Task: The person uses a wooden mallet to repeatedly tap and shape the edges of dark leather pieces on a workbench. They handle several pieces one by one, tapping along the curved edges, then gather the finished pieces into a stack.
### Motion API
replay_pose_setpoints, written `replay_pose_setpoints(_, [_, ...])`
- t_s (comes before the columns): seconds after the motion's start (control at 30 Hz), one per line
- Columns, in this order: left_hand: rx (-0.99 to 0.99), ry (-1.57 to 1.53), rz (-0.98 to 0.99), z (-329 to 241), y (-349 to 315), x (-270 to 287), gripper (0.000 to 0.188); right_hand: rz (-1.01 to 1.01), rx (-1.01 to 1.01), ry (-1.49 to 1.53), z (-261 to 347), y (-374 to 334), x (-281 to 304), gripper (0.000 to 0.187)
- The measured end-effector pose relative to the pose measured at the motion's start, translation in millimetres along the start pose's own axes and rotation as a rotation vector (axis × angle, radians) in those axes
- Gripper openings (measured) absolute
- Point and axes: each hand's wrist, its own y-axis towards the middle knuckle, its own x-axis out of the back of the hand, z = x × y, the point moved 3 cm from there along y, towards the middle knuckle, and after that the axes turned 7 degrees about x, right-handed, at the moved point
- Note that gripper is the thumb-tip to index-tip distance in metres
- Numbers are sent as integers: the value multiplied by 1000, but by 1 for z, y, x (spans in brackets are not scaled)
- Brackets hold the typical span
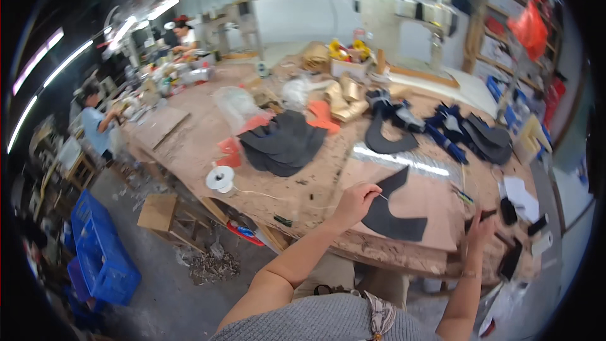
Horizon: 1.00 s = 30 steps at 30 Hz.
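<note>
One thin strand (383, 197) was pinched in the left hand (357, 206), mid-frame; whether the right hand (481, 231) gripped anything, I couldn't tell.

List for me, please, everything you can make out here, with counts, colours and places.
Flat curved piece: one, dark grey, table's near side
Stacked flat pieces: several, dark grey, mid-table
Round spool: one, white, table's left edge
Crinkled metallic sheet: at least one, gold, table's far side
Bundled fabric: several, navy, table's right
Black items: several, black, right corner
Wooden worktable: one, brown, centre
Wooden stool: one, brown, left floor
Large plastic crate: one, blue, lower left
Plastic bag: one, red, hanging upper right
Co-workers: two, light tops, left background
Left hand: one, bare, by the curved piece
Right hand: one, bare, near the black items
</note>
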Motion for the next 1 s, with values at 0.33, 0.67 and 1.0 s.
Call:
replay_pose_setpoints(0.33, [-168, 120, 257, -41, -22, -105, 5, -262, 357, 244, 106, -21, 54, 15])
replay_pose_setpoints(0.67, [-2, 269, 298, -40, -9, -141, 7, -146, 261, 293, 115, -23, 42, 21])
replay_pose_setpoints(1.0, [38, 185, 452, -33, -14, -132, 7, -138, 245, 396, 123, -22, 41, 18])
